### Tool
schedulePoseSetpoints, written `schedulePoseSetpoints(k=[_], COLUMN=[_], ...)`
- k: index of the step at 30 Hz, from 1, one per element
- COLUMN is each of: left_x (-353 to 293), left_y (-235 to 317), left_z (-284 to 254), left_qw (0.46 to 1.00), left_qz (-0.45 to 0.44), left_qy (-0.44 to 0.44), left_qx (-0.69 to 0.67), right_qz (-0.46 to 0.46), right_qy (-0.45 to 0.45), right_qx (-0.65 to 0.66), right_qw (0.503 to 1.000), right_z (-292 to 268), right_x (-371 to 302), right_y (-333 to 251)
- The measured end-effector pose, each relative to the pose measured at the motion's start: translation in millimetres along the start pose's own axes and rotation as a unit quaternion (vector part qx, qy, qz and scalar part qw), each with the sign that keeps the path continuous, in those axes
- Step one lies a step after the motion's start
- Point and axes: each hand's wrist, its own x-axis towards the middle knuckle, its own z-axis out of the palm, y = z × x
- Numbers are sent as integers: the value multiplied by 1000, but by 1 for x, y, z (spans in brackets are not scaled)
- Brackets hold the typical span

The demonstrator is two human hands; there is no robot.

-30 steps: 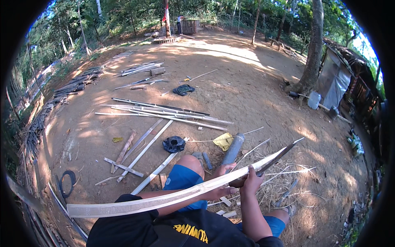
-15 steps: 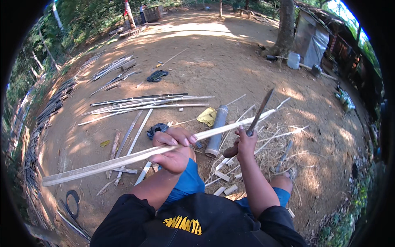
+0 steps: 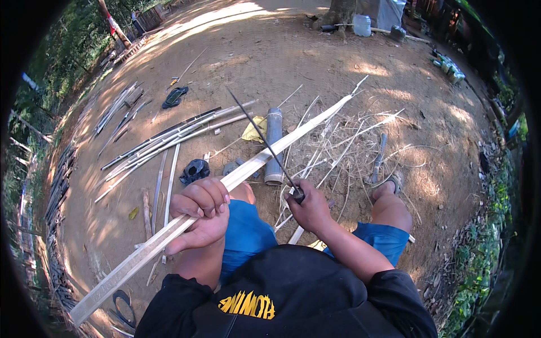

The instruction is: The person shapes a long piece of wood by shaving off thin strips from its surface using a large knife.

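Note:
A long pale split strip, apparently bamboo (image 3: 135, 267), runs slantwise from the lower left up to the right. My left hand (image 3: 200, 211) is wrapped round it, fingers over the top and thumb beneath. In my right hand (image 3: 310, 208) is a long knife (image 3: 282, 169), gripped by its dark handle. Its thin dark blade points up and left and crosses the strip beyond my left hand. Whether blade and strip touch I cannot tell. The strip's far end is frayed into thin slivers.
Fibrous shavings (image 3: 344, 141) litter the ground ahead on the right, beside a grey tube (image 3: 274, 132). A tool with a long handle (image 3: 380, 158) lies near my right foot. Left of centre are several long strips (image 3: 174, 138), a black plastic bag (image 3: 194, 172) and a dark sandal (image 3: 174, 97).
My left hand and the strip have moved down and left, and the strip slopes more steeply. My right hand has lowered and turned the knife leftward, so its blade now crosses the strip.

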Motion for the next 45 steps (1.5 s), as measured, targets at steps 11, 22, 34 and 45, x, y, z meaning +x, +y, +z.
schedulePoseSetpoints(k=[11,22,34,45], left_x=[-7,20,11,-3], left_y=[18,59,65,70], left_z=[9,25,35,31], left_qw=[994,986,997,995], left_qz=[47,132,77,69], left_qy=[31,95,18,73], left_qx=[90,43,25,29], right_qz=[2,79,-98,-16], right_qy=[-64,-47,-72,-68], right_qx=[14,85,-19,-32], right_qw=[998,992,992,997], right_z=[-4,-5,-17,-5], right_x=[-18,-21,-36,-29], right_y=[-27,-14,-56,-19])
